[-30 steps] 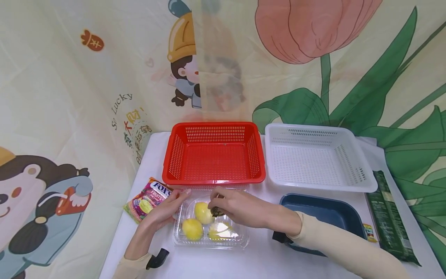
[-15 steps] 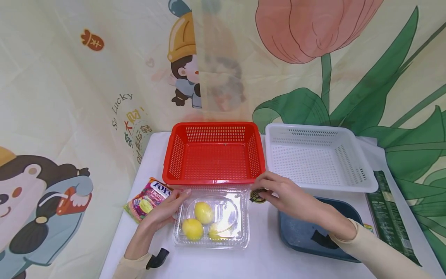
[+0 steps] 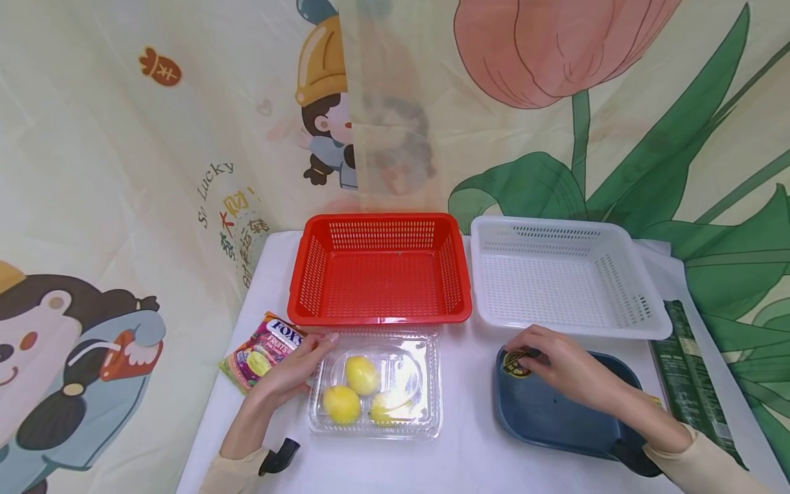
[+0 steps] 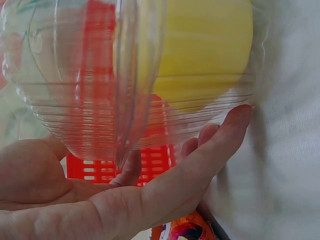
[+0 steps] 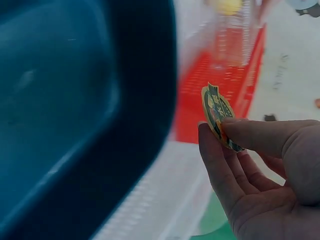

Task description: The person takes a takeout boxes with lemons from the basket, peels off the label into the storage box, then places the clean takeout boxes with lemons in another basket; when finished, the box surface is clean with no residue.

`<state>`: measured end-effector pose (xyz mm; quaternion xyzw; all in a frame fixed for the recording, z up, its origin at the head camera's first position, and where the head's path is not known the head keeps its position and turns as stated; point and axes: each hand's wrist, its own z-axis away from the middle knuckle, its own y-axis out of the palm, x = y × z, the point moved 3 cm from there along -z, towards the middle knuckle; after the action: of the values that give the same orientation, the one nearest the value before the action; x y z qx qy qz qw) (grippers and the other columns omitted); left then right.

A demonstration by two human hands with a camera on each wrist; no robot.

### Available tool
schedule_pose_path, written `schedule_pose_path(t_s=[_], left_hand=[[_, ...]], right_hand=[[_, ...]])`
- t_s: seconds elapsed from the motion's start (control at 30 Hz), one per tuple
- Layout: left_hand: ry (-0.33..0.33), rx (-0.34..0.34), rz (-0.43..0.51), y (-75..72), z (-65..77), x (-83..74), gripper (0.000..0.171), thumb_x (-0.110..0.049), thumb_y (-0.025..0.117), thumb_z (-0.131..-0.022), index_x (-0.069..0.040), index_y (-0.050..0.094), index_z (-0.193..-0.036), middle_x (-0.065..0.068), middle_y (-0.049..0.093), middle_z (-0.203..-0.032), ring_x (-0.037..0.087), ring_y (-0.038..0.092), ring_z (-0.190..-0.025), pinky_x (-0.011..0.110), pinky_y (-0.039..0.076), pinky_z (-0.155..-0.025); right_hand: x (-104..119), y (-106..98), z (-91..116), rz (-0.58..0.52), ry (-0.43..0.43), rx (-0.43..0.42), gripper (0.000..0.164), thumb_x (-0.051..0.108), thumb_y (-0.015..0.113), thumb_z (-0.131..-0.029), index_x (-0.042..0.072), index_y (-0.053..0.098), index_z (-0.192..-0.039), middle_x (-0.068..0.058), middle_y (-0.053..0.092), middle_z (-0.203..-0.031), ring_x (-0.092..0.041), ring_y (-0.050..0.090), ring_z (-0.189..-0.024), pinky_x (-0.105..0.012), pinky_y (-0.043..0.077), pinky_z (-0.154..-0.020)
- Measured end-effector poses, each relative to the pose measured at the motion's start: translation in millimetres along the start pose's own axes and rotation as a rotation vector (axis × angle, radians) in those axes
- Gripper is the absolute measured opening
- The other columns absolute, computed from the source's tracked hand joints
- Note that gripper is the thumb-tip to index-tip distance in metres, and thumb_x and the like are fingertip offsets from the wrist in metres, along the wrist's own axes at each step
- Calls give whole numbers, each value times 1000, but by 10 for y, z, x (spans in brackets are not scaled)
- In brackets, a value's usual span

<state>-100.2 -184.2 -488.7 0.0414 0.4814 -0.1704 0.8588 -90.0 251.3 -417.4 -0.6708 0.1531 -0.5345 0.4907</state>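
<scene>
In the head view, my left hand (image 3: 293, 370) rests against the left side of a clear plastic clamshell box (image 3: 426, 384). In the left wrist view, its fairly straight thumb and fingers lie along the ribbed wall and rim. The box is closed, with three yellow lemons (image 3: 342, 405) inside. My right hand (image 3: 564, 367) pinches a round black-and-gold label (image 3: 515, 364) between thumb and fingertips, over the far left corner of a dark blue tray (image 3: 555, 425). In the right wrist view, the label (image 5: 215, 111) stands edge-up, with a small ribbon shape at its top.
Behind the box stands a red basket (image 3: 379, 320), with a white basket (image 3: 570, 329) right of it. A FOX'S candy bag (image 3: 262, 353) lies by my left hand. A long green packet (image 3: 694, 381) lies at the right edge, and a small yellow packet peeks out beside the tray.
My right hand has moved right with the label, from above the clamshell box to over the blue tray. My left hand has stayed at the box.
</scene>
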Motion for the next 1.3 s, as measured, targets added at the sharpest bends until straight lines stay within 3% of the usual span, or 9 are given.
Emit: schedule_pose_path(t_s=[0.23,0.47,0.9,1.3], left_hand=[[-3,-8,-16,5,9,-8,76,-46,53,-103,-25,10,-162,15,13,-166,50,14,-149,85,30,-100],[-24,-27,-42,7,1,5,79,-49,53,-102,-23,9,-163,17,12,-167,51,14,-150,85,31,-99],[-25,-28,-31,0,9,-1,79,-49,54,-102,-24,9,-162,15,12,-167,50,13,-150,85,29,-101],[-14,-15,-24,6,9,-20,76,-48,54,-102,-27,10,-161,14,13,-166,48,13,-150,85,30,-102]], right_hand=[[-271,172,91,18,-1,78,30,0,75,-87,13,71,-113,3,69,-109,-8,65,-94,-22,59,-75],[-436,352,132,21,2,84,28,-3,73,-87,11,72,-111,3,69,-108,-12,67,-96,-26,60,-78],[-574,507,137,58,-41,78,25,-4,74,-85,5,73,-108,-1,70,-103,-13,67,-92,-29,61,-77],[-610,546,151,151,1,83,28,0,76,-85,7,73,-112,-2,71,-107,-15,68,-95,-34,61,-80]])
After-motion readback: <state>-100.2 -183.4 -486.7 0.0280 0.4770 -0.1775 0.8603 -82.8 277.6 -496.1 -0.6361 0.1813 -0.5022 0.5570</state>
